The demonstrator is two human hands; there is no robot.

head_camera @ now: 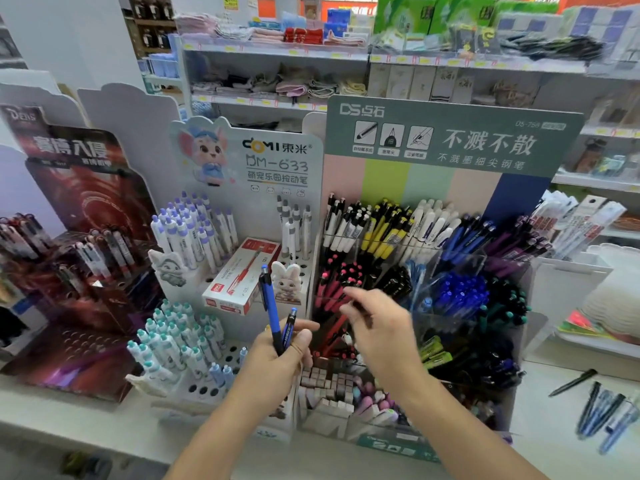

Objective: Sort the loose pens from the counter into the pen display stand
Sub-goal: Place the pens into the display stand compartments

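Head view: left hand (277,355) fingers grip two blue pens (277,317); right hand (377,327) fingers loosely spread above pen display stand (450,140).

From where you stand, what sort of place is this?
Most likely a stationery corner of a shop. Branded pen display stands packed with pens line the counter, shelves of packaged goods with price tags run behind, and the left hand holds two blue pens.

A stationery shop: price-tagged shelves (277,51), branded pen display stands (450,140)
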